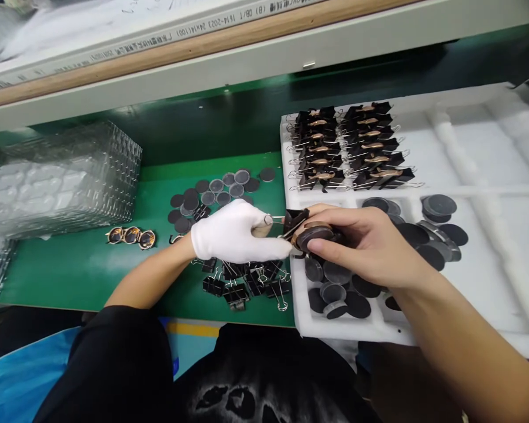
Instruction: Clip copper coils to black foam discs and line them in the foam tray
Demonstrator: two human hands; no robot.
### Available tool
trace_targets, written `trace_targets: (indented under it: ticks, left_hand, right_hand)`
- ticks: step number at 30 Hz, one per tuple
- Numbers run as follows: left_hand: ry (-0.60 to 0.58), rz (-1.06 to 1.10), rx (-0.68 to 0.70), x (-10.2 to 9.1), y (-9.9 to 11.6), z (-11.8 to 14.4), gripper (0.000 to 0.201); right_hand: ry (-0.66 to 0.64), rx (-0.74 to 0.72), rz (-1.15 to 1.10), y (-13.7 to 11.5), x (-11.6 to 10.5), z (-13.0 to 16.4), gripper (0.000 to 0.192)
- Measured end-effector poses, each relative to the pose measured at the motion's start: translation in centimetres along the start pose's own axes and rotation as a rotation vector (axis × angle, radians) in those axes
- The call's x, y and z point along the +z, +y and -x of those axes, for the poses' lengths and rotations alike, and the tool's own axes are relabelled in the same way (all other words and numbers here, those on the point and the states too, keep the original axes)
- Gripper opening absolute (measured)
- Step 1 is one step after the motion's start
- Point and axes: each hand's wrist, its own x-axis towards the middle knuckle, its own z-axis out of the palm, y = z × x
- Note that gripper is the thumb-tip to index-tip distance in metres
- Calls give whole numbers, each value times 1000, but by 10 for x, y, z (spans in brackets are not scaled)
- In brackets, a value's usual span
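Observation:
My left hand (233, 235), in a white glove, is closed on a black binder clip (295, 218) by its wire handles. My bare right hand (370, 244) pinches a gold-rimmed round part with a dark disc (315, 235) on its face, thumb pressed on the disc. Clip and part meet between the two hands; where exactly the jaws bite is hidden by my fingers. Below my left hand lies a pile of black binder clips (235, 291). Loose dark and clear discs (216, 186) are spread on the green table (62, 270) beyond the glove.
A white foam tray (480, 247) at right holds two columns of clipped gold parts (320, 150) and more discs (438, 205) in its compartments. Stacked clear plastic trays (62, 182) stand at left, near a gold-rimmed triple-ring part (131, 235). A shelf edge (224, 73) crosses above.

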Motion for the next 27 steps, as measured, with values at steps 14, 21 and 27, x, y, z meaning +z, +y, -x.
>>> trace_targets:
  ticks: [14, 21, 27]
  left_hand:
    - [325, -234, -34, 17, 5, 6, 56]
    - [321, -143, -13, 19, 8, 5, 50]
    - [226, -73, -71, 9, 5, 4, 45]
  right_hand:
    - [95, 47, -15, 2, 0, 4, 14]
    - [62, 92, -22, 2, 1, 2, 15]
    - [99, 48, 206, 1, -20, 5, 12]
